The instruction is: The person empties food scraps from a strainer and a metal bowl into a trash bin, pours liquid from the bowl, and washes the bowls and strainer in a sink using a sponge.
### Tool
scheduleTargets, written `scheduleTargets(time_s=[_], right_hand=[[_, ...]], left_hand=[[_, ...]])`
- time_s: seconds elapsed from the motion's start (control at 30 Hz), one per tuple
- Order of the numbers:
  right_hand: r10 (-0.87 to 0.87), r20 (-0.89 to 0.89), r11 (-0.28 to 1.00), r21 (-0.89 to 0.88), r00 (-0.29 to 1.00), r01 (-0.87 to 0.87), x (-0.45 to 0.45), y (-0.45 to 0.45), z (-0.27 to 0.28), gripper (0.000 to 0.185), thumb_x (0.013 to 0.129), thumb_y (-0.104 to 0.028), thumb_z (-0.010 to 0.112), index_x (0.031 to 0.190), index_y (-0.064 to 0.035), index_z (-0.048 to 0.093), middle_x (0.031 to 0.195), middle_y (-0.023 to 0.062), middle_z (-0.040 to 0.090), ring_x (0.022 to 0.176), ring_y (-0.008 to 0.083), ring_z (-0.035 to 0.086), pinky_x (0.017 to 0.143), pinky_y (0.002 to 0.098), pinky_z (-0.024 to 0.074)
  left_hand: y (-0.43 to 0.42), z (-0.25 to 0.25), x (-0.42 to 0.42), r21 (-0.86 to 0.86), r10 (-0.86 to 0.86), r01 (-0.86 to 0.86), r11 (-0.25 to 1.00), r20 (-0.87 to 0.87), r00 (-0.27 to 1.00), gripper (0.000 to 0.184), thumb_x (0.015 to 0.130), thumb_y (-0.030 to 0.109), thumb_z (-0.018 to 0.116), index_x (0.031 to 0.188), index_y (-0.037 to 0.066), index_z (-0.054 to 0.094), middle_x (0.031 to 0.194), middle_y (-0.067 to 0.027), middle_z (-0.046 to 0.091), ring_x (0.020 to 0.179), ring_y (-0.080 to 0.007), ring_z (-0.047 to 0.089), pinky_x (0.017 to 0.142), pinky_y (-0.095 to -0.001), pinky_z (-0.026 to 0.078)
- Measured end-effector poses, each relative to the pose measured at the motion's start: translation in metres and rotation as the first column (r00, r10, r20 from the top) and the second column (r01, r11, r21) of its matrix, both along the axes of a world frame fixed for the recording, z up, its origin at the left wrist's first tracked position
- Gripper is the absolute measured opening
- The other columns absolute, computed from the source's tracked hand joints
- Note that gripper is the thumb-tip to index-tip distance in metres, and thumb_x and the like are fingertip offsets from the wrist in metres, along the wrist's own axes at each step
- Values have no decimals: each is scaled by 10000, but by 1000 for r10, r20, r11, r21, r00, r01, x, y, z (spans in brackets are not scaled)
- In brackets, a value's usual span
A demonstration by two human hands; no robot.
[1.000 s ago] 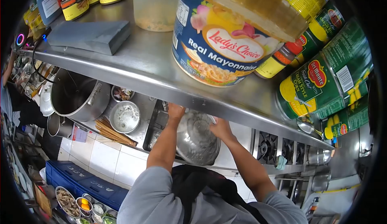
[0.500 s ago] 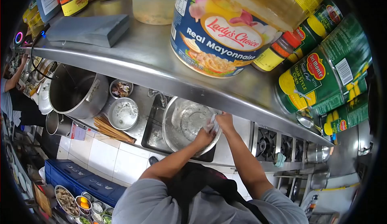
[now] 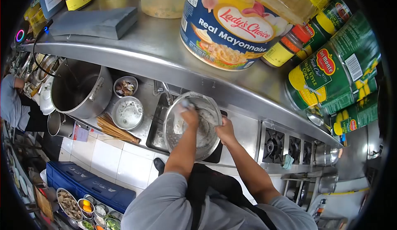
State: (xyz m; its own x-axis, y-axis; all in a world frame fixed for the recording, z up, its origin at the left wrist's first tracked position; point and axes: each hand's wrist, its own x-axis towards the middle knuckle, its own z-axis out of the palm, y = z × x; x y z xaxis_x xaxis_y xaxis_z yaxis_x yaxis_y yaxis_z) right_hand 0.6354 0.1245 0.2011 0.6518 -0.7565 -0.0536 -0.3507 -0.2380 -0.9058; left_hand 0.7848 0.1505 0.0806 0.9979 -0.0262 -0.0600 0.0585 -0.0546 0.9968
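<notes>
A large metal bowl with wet, soapy-looking streaks inside rests over the sink, tilted. My left hand is inside it near the far-left wall, closed on a pale crumpled cloth that is smeared by motion; its exact kind is hard to make out. My right hand grips the bowl's right rim. Just beyond the bowl's far-left edge stands the faucet.
Left of the sink are a bowl of sudsy water, a small bowl of scraps, wooden sticks and a big pot. Overhead, a steel shelf holds a mayonnaise tub and cans. A stove is at right; a co-worker stands far left.
My left hand has moved from the bowl's right side to its far-left inside with the cloth. My right hand has left the cloth and now holds the rim. The bowl has tilted and turned.
</notes>
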Motion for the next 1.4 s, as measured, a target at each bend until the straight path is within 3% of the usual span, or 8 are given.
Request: scheduleTargets(time_s=[0.17,0.4,0.6,0.73,0.93,1.0,1.17,1.4], right_hand=[[-92,-20,981,-174,996,87,5,22,-7,462,709,46,537,1156,8,647,1199,182,623,1121,308,584,974,351,432],[-11,17,940,-340,1000,16,-14,2,24,470,670,38,500,1108,9,669,1153,225,632,1158,384,559,1010,394,416],[-22,90,926,-375,996,55,-35,2,24,459,705,62,504,1124,3,680,1277,168,589,1238,293,528,1050,374,395],[-4,123,915,-400,992,53,-33,-7,-5,409,728,62,496,1092,28,679,1240,150,595,1177,263,557,1003,351,426],[-381,206,828,509,901,234,-31,-12,-61,363,682,94,487,988,11,664,847,60,644,711,158,592,630,289,470],[-412,179,811,518,893,271,-28,-12,-73,356,678,96,489,977,4,659,799,49,627,655,143,560,573,281,432],[-445,155,759,588,882,280,-19,0,-69,362,667,101,498,983,11,653,784,42,622,660,143,574,578,280,449],[-244,271,924,357,931,138,10,12,-64,427,712,94,500,1118,31,617,951,64,642,824,148,611,774,287,501]], left_hand=[[-31,8,-39,165,-65,-16,986,472,879,376,915,100,536,1244,-69,468,1222,-330,523,1051,-462,564,877,-507,463],[59,-28,10,650,-695,395,649,295,656,552,744,-66,607,1279,39,518,1120,-254,567,983,-444,574,838,-515,469],[201,83,91,573,-396,-35,819,608,688,576,706,-21,638,1274,39,559,991,-246,621,883,-416,601,735,-509,488],[242,59,175,932,-389,243,270,-125,913,432,778,241,586,1169,82,676,1104,-289,632,1016,-386,639,838,-473,504],[243,-90,260,603,-364,543,584,-403,840,487,876,356,489,1180,10,645,1095,-255,661,1054,-353,632,869,-432,492],[252,-44,250,142,-214,338,930,-537,816,501,929,374,475,1196,-28,610,987,-210,677,885,-285,644,767,-406,487],[209,18,154,559,-575,472,682,12,818,443,960,335,527,1322,79,534,995,-126,657,895,-206,625,801,-335,513],[51,1,-81,-269,-591,633,726,229,774,451,858,130,655,1280,89,502,1079,-191,586,983,-263,602,820,-369,480]])
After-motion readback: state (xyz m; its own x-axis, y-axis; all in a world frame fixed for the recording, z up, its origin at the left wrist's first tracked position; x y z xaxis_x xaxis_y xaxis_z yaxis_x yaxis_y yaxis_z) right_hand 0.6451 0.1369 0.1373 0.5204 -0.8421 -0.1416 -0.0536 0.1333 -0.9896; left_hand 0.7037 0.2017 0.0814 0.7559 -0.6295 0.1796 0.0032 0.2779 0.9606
